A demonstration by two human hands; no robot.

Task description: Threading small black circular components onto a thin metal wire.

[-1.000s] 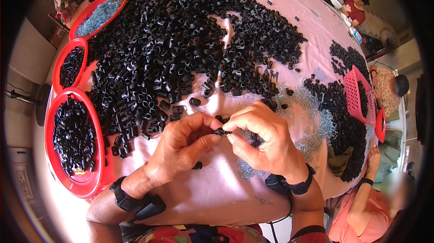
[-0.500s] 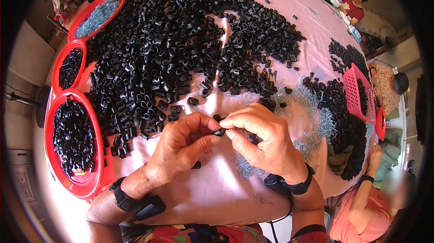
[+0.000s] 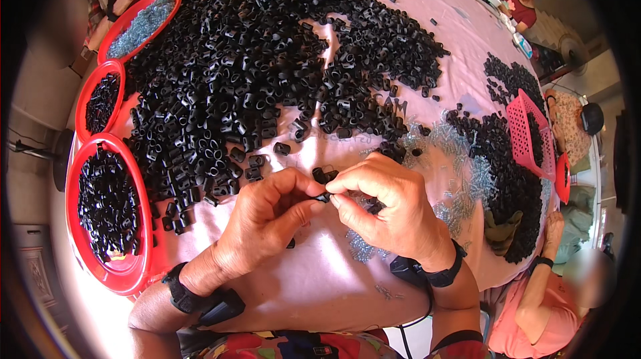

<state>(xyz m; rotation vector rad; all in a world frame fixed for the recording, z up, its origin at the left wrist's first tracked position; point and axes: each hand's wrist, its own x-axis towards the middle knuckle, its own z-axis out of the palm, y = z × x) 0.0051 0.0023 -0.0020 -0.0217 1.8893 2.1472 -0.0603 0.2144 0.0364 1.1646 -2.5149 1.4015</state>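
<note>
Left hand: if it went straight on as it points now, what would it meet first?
Probably the right hand, beyond the small black piece that the left hand pinches; depth is unclear.

The part (image 3: 320, 197) is small, black and glossy, its exact shape partly hidden by fingertips. It sits on the near side of the pile (image 3: 220, 72), apart from it, roughly crosswise. The left hand (image 3: 270, 211) pinches it between thumb and forefinger; the right hand (image 3: 394, 209) has its fingertips at the right end, their grip unclear.
</note>
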